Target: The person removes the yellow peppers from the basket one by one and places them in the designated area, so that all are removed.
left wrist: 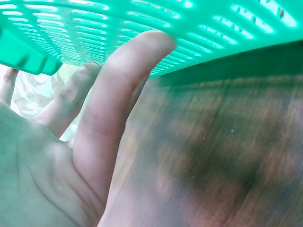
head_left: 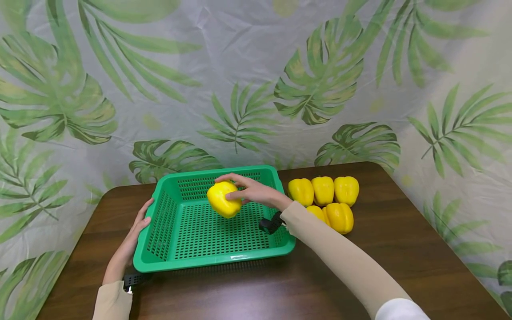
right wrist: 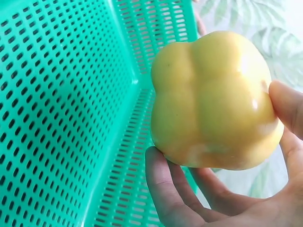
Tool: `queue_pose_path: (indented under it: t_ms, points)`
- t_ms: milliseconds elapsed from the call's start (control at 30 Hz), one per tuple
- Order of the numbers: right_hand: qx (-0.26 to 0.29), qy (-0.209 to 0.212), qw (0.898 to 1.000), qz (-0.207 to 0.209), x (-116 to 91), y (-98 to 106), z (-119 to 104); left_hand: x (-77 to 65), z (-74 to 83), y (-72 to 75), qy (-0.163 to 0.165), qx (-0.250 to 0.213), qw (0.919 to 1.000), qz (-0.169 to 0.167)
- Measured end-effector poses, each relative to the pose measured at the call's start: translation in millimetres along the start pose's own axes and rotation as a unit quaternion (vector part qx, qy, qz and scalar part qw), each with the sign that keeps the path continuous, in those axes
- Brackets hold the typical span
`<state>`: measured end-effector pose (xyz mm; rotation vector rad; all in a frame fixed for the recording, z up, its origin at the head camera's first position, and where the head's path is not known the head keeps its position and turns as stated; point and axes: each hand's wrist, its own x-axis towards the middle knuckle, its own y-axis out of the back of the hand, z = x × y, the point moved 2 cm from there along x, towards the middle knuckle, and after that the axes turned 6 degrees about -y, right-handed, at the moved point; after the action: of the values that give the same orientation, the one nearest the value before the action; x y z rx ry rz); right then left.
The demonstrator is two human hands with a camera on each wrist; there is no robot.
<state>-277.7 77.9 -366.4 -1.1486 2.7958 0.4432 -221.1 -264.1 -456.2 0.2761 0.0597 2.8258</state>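
A yellow bell pepper (head_left: 224,199) hangs over the green plastic basket (head_left: 262,259), held in my right hand (head_left: 250,192). In the right wrist view, thumb and fingers grip the pepper (right wrist: 213,99) from opposite sides, its lobed end facing the camera. No other pepper shows inside the basket. My left hand (head_left: 134,233) rests against the basket's left outer wall. The left wrist view has its thumb (left wrist: 106,99) extended along the slotted wall (left wrist: 90,30), the other fingers (left wrist: 71,99) fairly straight.
Several yellow bell peppers (head_left: 334,190) sit grouped on the table to the right of the basket, partly behind my right forearm. The dark wooden table (head_left: 400,240) ends at a leaf-patterned cloth (head_left: 240,66) at the back.
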Motion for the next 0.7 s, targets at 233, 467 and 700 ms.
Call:
queue_pose_path:
  t_ms: [233, 467, 700]
  points:
    - [0.002, 0.002, 1.0, 0.019, -13, 11, 2, -2.8, 0.4, 0.9, 0.033, 0.01, 0.9994, -0.002]
    - [0.041, 0.002, 0.999, 0.028, -26, 21, 7, -2.8, 0.5, 0.8, 0.027, 0.009, 0.9996, -0.006]
    - [0.041, -0.006, 0.998, 0.054, -41, 31, 10, -3.2, -0.2, 0.7, 0.029, 0.011, 0.9995, -0.004]
